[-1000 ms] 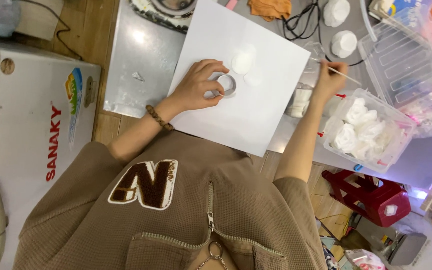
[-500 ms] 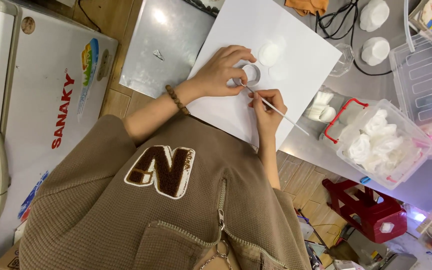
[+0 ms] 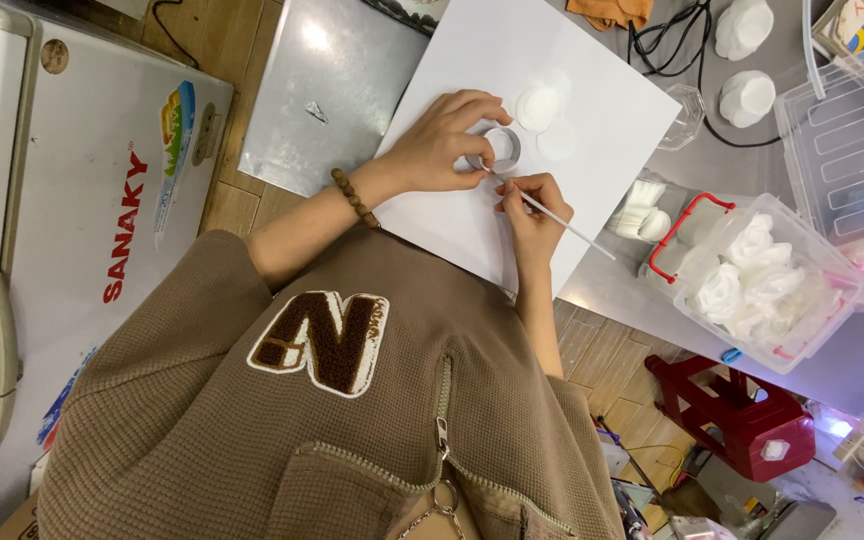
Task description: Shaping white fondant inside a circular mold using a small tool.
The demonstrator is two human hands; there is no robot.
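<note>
The left hand [image 3: 442,140] is curling its fingers around a small metal ring [image 3: 500,148] and is pressing it onto the white board [image 3: 592,130], a little to the left of the board's middle. The right hand [image 3: 530,212] is pinching a thin white stick [image 3: 562,222] like a pen. The stick's tip is touching the near rim of the ring, and its long axis is running from the ring toward the near right. So the ring is lying just beyond the right fingertips, and both hands are meeting at it.

Two white round pieces [image 3: 542,105] are lying just right of the ring. A clear box of white flowers [image 3: 752,285] with a red clip is standing at the right. A white freezer [image 3: 82,200], bearing red lettering and a colourful sticker, is standing at the left.
</note>
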